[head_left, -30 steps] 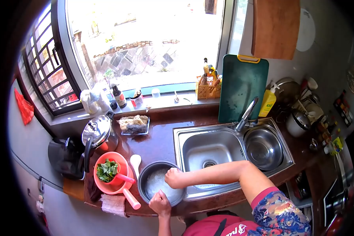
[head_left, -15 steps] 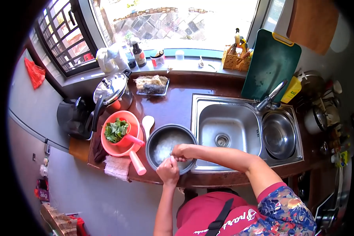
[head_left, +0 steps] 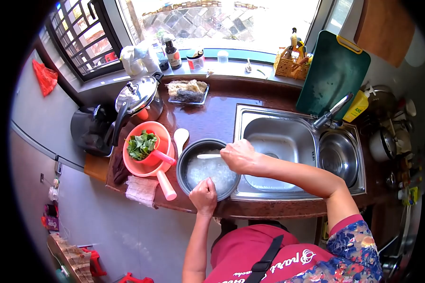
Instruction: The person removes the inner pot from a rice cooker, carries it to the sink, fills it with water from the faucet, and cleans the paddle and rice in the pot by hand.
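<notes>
A dark grey pot (head_left: 181, 166) stands on the counter left of the sink, with cloudy whitish contents (head_left: 205, 170). My right hand (head_left: 239, 155) is closed above the pot's right side. From it a slim pale utensil (head_left: 208, 156) points left over the contents; its exact kind is unclear. At the near rim, my left hand (head_left: 204, 195) is closed on the pot, thumb toward the inside. Left of the pot lie a white rice paddle (head_left: 181, 137) and a pink basin (head_left: 148, 126). Inside the basin, a pink long-handled scoop (head_left: 163, 157) holds green leaves (head_left: 141, 145).
A steel sink (head_left: 278, 137) with a tap (head_left: 333, 111) lies to the right, a metal bowl (head_left: 337, 155) in its smaller basin. Behind are a pressure cooker (head_left: 139, 96), a tray of scrubbers (head_left: 188, 91) and a green cutting board (head_left: 334, 78). A pink cloth (head_left: 141, 190) hangs over the edge.
My right hand has moved up and right, away from my left hand, and the pale utensil now shows in it. My left hand stays at the near rim. The camera view has shifted slightly.
</notes>
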